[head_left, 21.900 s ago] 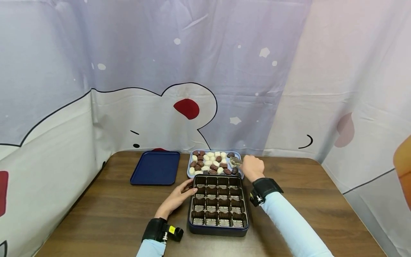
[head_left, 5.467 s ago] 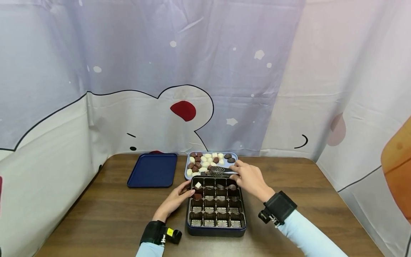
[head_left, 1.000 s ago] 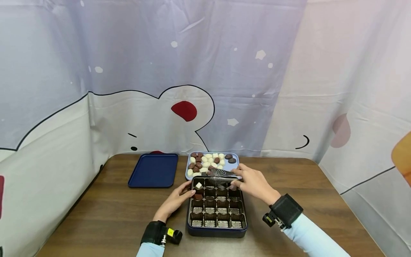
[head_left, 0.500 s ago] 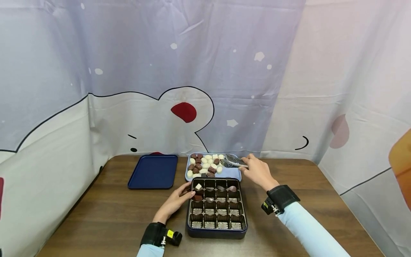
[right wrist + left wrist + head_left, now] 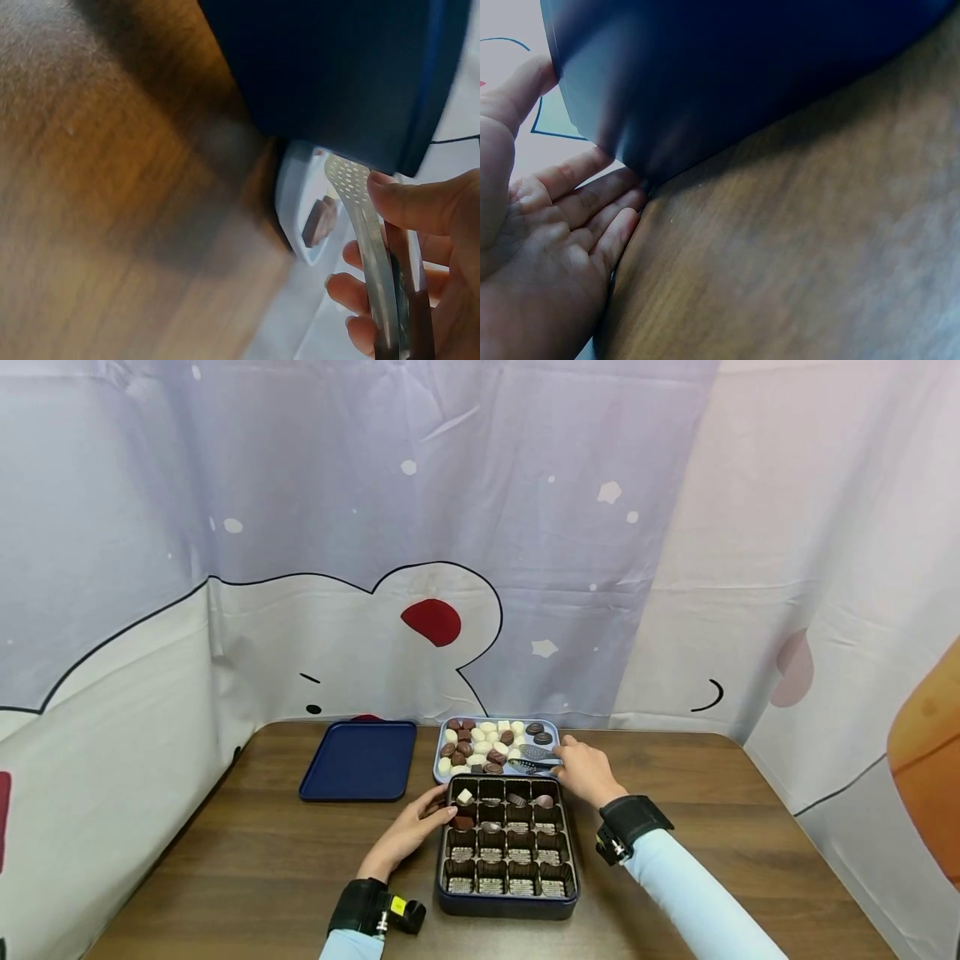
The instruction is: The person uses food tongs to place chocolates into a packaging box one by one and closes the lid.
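Note:
My right hand (image 5: 587, 770) holds perforated metal tongs (image 5: 369, 240), their spread blades low over the right part of a light blue tray (image 5: 551, 757) of chocolates. No piece shows between the blades. Nearer me stands a dark blue box (image 5: 510, 907) with a divided black insert. Its back row holds a white piece (image 5: 465, 796), a ridged dark one (image 5: 516, 800) and others; the second row has a brown square (image 5: 462, 822) and a dark oval (image 5: 491, 827) at left. My left hand (image 5: 405, 837) touches the box's back left side, thumb at the rim, fingers fairly straight.
A dark blue lid (image 5: 358, 762) lies flat left of the chocolate tray. Two dark oval chocolates (image 5: 543, 738) sit near the tray's back right corner. Behind the wooden table (image 5: 255, 860) hangs a printed curtain (image 5: 540, 568).
A second ago the tongs were over the box's back; they swung to the tray's back right, then came down forward. Since the oldest frame, several compartments have gained chocolates. The left hand stays put.

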`<state>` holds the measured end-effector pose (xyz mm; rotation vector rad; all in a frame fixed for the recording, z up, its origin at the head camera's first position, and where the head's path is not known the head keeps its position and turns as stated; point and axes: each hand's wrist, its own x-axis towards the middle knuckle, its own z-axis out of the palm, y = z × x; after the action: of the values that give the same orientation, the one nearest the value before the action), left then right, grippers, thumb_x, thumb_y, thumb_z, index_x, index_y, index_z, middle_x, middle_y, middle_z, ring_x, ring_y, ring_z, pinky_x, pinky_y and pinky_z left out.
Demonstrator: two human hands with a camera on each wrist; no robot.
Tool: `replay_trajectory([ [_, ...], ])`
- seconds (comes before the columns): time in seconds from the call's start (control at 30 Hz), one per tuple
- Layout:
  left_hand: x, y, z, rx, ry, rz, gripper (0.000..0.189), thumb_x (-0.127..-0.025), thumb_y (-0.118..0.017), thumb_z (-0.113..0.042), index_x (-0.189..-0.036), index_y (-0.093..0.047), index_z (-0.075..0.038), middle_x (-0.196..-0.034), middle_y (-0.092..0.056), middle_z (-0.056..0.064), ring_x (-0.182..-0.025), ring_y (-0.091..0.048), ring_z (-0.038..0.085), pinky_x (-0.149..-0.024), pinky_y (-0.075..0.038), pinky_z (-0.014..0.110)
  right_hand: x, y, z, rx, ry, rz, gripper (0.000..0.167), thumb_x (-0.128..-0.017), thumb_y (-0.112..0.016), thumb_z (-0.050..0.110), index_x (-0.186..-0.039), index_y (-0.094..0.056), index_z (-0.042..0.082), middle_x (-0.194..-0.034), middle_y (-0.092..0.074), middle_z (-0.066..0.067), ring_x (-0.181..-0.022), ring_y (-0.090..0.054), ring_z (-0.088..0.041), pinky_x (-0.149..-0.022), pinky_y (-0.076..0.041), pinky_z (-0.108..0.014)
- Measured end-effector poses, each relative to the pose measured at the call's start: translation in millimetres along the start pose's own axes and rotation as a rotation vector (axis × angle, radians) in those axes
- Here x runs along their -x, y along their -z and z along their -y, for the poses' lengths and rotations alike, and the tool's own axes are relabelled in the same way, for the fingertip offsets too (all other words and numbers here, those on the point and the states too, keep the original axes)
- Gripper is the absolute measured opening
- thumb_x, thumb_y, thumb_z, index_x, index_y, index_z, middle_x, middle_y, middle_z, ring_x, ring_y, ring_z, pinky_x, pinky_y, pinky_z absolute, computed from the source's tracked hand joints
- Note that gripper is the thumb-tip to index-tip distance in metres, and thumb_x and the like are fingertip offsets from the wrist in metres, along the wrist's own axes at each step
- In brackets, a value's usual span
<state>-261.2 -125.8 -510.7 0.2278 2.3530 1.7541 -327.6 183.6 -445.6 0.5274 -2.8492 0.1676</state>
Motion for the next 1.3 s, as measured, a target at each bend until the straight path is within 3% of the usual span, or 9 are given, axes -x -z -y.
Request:
replay_trajectory([
  [0.17, 0.1, 0.2, 0.2, -0.001, -0.008, 0.002, 0.065, -0.092, -0.061, -0.037, -0.147, -0.037, -0.014, -0.147, -0.038, 0.020, -0.134, -0.037, 0.041, -0.104, -0.035, 0.057, -1.7, -4.8, 3.1, 0.023, 0.004, -0.016, 0.023, -0.078, -0.075, 0.019, -0.097, -0.070, 0.008, -0.079, -0.049, -0.004, -0.068, -0.058, -0.026, -0.054, -0.045, -0.038],
  [0.57, -0.6, 0.3, 0.5, 0.006, -0.004, 0.015, 0.065, -0.092, -0.061, -0.037, -0.148, -0.035, -0.015, -0.149, -0.035, 0.021, -0.135, -0.035, 0.042, -0.104, -0.034, 0.057, 0.9, 0.6, -0.4, 0.040, 0.014, -0.080, 0.032, -0.078, -0.075, 0.018, -0.108, -0.071, 0.007, -0.081, -0.050, -0.002, -0.066, -0.054, -0.021, -0.054, -0.044, -0.032],
  [0.8, -0.3, 1.2, -1.0, 0.004, 0.000, 0.010, 0.066, -0.091, -0.062, -0.038, -0.148, -0.036, -0.016, -0.149, -0.035, 0.020, -0.135, -0.035, 0.041, -0.105, -0.033, 0.057, 4.5, 21.2, -3.6, 0.044, 0.044, -0.123, 0.027, -0.078, -0.075, 0.018, -0.103, -0.071, 0.008, -0.075, -0.045, 0.000, -0.061, -0.052, -0.018, -0.049, -0.039, -0.029],
  [1.03, -0.7, 1.0, -0.3, -0.008, 0.010, 0.008, 0.066, -0.091, -0.062, -0.039, -0.148, -0.036, -0.016, -0.150, -0.034, 0.020, -0.136, -0.033, 0.042, -0.106, -0.032, 0.057, 14.5, 50.2, 2.5, 0.051, 0.086, -0.111, 0.035, -0.080, -0.075, 0.020, -0.112, -0.071, 0.010, -0.075, -0.044, 0.001, -0.055, -0.042, -0.013, -0.047, -0.028, -0.024],
  [1.3, 0.0, 0.1, -1.6, 0.004, 0.012, 0.008, 0.066, -0.092, -0.061, -0.039, -0.148, -0.036, -0.015, -0.150, -0.033, 0.021, -0.136, -0.032, 0.043, -0.106, -0.031, 0.057, 36.0, 68.8, 12.8, 0.127, 0.240, -0.125, 0.036, -0.077, -0.078, 0.024, -0.109, -0.072, 0.008, -0.078, -0.047, 0.002, -0.056, -0.043, -0.010, -0.047, -0.031, -0.021],
])
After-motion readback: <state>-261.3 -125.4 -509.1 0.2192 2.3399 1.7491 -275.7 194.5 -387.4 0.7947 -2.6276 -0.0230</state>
